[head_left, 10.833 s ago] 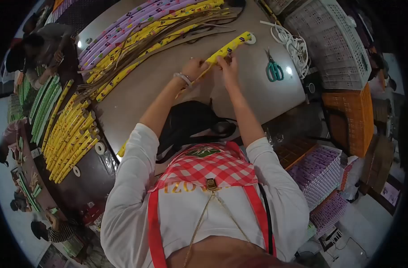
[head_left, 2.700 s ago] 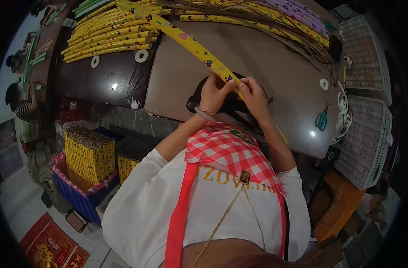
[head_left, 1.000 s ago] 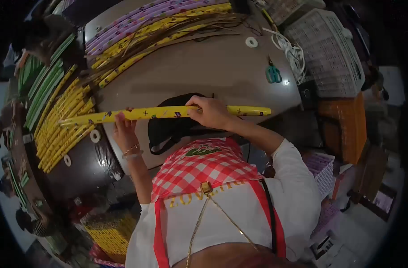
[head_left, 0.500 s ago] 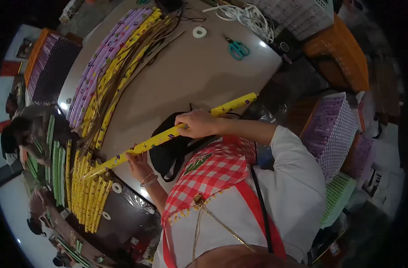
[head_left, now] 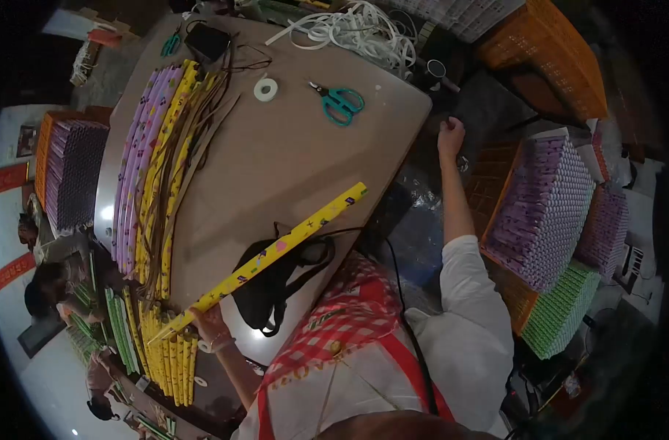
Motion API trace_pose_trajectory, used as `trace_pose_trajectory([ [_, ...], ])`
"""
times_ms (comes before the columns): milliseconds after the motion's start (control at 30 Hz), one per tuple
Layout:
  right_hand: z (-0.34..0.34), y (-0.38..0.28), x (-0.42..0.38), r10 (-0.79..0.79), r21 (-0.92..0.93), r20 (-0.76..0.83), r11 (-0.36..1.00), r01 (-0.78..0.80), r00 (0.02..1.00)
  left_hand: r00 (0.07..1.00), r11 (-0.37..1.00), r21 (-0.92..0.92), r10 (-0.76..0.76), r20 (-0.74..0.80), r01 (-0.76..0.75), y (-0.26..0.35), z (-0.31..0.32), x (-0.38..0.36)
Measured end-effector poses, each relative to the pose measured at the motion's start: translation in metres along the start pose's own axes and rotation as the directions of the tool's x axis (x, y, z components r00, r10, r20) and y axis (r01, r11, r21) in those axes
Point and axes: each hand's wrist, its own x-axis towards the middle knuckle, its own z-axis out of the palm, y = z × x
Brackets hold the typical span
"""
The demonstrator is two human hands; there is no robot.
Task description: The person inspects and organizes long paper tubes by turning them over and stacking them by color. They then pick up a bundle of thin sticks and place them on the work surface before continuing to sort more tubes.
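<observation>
Large brown rounded table (head_left: 290,139) fills upper view. Rows of purple and yellow patterned tubes (head_left: 147,169) lie along its left side. Stacked purple tubes in crate (head_left: 543,202) off table edge, right. Long yellow patterned paper tube (head_left: 265,260) slants across near table edge, over black bag (head_left: 272,290). Left hand (head_left: 206,323) grips tube's lower end, fingers closed around it. Right hand (head_left: 451,136) reaches off table's right corner, well apart from tube; finger state unclear. Teal-handled scissors (head_left: 339,103) and white tape roll (head_left: 265,89) lie near far edge.

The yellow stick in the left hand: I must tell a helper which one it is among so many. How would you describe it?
On the brown table, near its front edge, the left hand holds one yellow stick. It slants alone across a black bag, apart from the yellow pile.
</observation>
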Motion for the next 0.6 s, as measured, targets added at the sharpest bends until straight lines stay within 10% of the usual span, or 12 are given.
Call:
trace_pose_trajectory([
  [33, 0.018, 0.035, 0.020, 0.004, -0.001, 0.012, 1.000, -0.004, 1.000, 0.994, 1.000, -0.019, 0.000, -0.113, -0.002, 0.002, 0.006, -0.001],
  [100, 0.063, 0.106, 0.058, 0.506, -0.185, 0.331, 0.863, -0.471, 0.797, 0.995, 1.000, 0.022, 0.006, -0.098, -0.004, 0.004, 0.006, 0.000],
  [233, 0.150, 0.197, 0.108, 0.404, -0.246, 0.163, 0.900, -0.359, 0.900, 0.986, 0.996, 0.039, 0.084, -0.142, -0.079, 0.003, -0.004, 0.013],
  [267, 0.167, 0.175, 0.109, 0.642, -0.165, -0.127, 0.738, -0.654, 0.756, 1.000, 0.999, 0.038, 0.022, 0.007, -0.022, 0.007, -0.015, 0.019],
  [300, 0.177, 0.167, 0.109, 0.637, -0.174, -0.111, 0.743, -0.646, 0.762, 0.988, 0.998, 0.045, -0.040, 0.151, 0.033, 0.011, -0.024, 0.022],
  [400, 0.131, 0.174, 0.049, 0.618, -0.143, -0.090, 0.768, -0.624, 0.781, 0.997, 0.998, -0.030, 0.060, -0.037, -0.061, 0.014, -0.031, 0.028],
  [433, 0.099, 0.188, 0.024, 0.606, -0.125, -0.083, 0.782, -0.611, 0.791, 0.986, 0.996, -0.087, 0.031, 0.163, -0.017, 0.016, -0.044, 0.032],
  [600, 0.112, 0.176, 0.037, 0.534, -0.036, -0.031, 0.844, -0.535, 0.845, 0.996, 0.996, -0.034, 0.086, -0.009, -0.086, 0.014, -0.031, 0.023],
])
